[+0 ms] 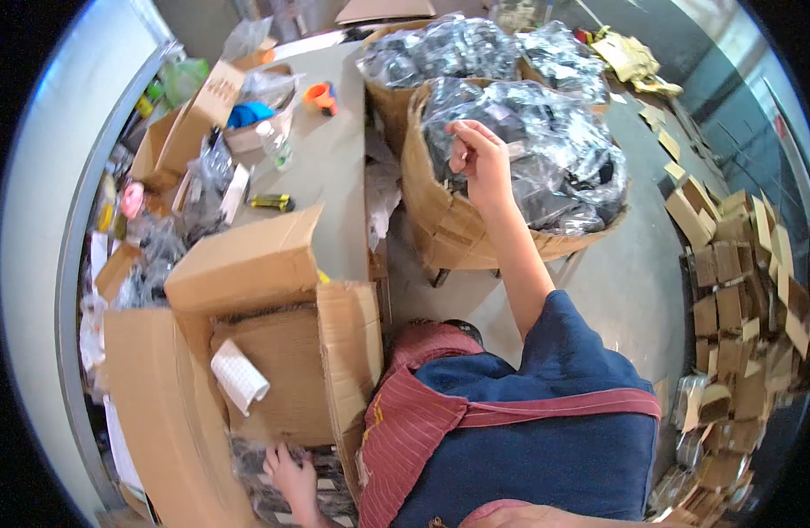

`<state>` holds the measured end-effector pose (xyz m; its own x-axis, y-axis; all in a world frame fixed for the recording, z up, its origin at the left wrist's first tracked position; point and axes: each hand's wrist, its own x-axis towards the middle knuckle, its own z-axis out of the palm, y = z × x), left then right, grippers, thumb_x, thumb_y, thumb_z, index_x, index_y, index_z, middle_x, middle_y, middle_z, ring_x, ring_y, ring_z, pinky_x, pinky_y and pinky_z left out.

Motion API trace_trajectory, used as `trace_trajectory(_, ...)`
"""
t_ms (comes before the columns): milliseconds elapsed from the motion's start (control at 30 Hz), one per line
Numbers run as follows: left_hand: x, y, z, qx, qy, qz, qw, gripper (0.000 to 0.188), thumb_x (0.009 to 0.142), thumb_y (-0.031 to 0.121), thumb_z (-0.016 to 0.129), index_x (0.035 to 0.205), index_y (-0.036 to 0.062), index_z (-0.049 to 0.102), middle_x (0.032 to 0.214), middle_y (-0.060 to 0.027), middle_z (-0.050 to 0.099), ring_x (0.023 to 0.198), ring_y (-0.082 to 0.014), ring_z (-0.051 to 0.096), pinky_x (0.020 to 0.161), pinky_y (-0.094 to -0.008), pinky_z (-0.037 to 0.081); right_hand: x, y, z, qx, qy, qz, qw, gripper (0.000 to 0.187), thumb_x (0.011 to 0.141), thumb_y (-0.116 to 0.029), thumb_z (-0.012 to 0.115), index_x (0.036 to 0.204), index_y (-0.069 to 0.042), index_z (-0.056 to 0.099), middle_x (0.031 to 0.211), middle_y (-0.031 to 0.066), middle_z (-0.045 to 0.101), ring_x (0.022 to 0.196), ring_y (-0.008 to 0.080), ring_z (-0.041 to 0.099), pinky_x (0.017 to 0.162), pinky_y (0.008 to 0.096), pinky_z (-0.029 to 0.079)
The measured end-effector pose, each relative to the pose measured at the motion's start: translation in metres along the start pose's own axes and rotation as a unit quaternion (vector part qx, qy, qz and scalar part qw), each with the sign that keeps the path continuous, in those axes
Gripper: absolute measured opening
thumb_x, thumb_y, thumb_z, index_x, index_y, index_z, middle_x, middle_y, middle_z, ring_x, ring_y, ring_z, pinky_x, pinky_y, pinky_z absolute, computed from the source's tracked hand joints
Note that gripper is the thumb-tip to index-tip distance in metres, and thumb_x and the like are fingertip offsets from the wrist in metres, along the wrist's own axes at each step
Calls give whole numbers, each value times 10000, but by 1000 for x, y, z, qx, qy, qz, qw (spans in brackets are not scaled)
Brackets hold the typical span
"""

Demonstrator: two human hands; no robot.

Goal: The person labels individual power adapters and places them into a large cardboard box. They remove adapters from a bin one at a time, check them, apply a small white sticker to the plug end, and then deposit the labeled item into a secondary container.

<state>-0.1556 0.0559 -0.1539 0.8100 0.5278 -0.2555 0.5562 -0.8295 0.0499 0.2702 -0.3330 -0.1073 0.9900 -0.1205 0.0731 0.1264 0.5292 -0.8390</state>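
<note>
At the lower left, my left hand [292, 478] reaches into an open cardboard box [277, 387] with its flaps up. Its fingers lie apart on dark items in clear plastic [262, 462]; I see none of them gripped. A white sheet [239, 377], curled, rests in the same box. Out ahead, my right hand [484, 163] hangs over a large round cardboard bin [449, 224] heaped with dark items in clear plastic bags [554, 150]. The right fingers are curled closed, and whatever they may hold cannot be made out.
On the grey table [330, 176] stand an orange tape dispenser [319, 99], a clear bottle [274, 145] and a yellow-black cutter [273, 202]. Plastic and small boxes clutter its left side. More filled bins [392, 97] are at the back. Flattened cardboard [739, 299] piles up at right.
</note>
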Motion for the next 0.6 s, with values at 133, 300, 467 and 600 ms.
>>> trace_trajectory(133,-11,3,19,87,19,26,996,631,775,150,726,1345,2,497,1453,-195,427,1319,-412,376,1116,-517,314,-31,9,59,-219,-90,-10,972,151,925,-165,633,951,-33,702,652,-51,510,567,51,460,504,220,338)
trace_trajectory(300,-21,0,11,-7,104,79,991,489,803,108,673,1271,26,557,1388,-121,503,1235,-345,478,1058,-458,395,-45,45,89,-144,-233,98,957,166,948,-137,618,992,9,683,669,-26,502,572,66,437,524,227,330)
trace_trajectory(467,-45,-9,-10,-103,108,-19,989,283,873,139,644,1149,82,669,1192,-117,648,1031,-329,609,911,-412,489,-56,73,113,-119,-288,147,939,163,969,-131,613,1015,14,673,670,-21,504,576,58,419,524,217,331)
trace_trajectory(600,-44,-35,-19,-214,135,-193,948,239,937,274,606,1032,89,723,857,-134,723,759,-329,697,701,-393,549,-54,86,131,-98,-366,181,908,156,971,-128,614,1020,7,673,674,-32,496,571,49,405,519,210,320)
